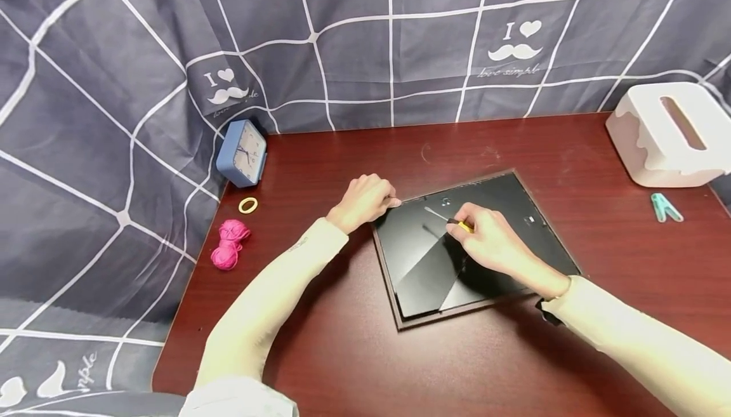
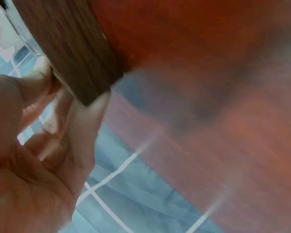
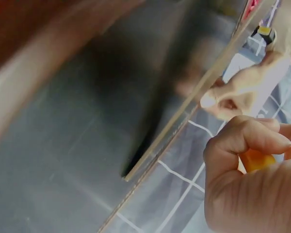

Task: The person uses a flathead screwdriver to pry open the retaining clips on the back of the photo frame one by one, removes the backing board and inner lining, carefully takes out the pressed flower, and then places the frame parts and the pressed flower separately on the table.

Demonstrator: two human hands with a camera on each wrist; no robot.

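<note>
A brown wooden picture frame (image 1: pixel 419 320) lies face down on the table, its black backing board (image 1: pixel 422 287) facing up. At its far left corner, my left hand (image 1: pixel 365 201) pinches the edge; the left wrist view shows the thumb and fingers around the wooden corner (image 2: pixel 82 58). Over the board, my right hand (image 1: pixel 485 236) holds a small screwdriver (image 1: pixel 453 221) with a yellow and black handle. Its thin metal shaft points to the far left, toward the frame's far edge. In the right wrist view, curled fingers cover most of the yellow handle (image 3: pixel 257 161).
Along the left side stand a blue alarm clock (image 1: pixel 242 153), a yellow ring (image 1: pixel 248 205) and pink yarn (image 1: pixel 227 252). A white tissue box (image 1: pixel 645 144) and a teal clip (image 1: pixel 665 207) are at the right. Grey checked curtain (image 1: pixel 354 55) hangs behind the reddish table (image 1: pixel 342 341).
</note>
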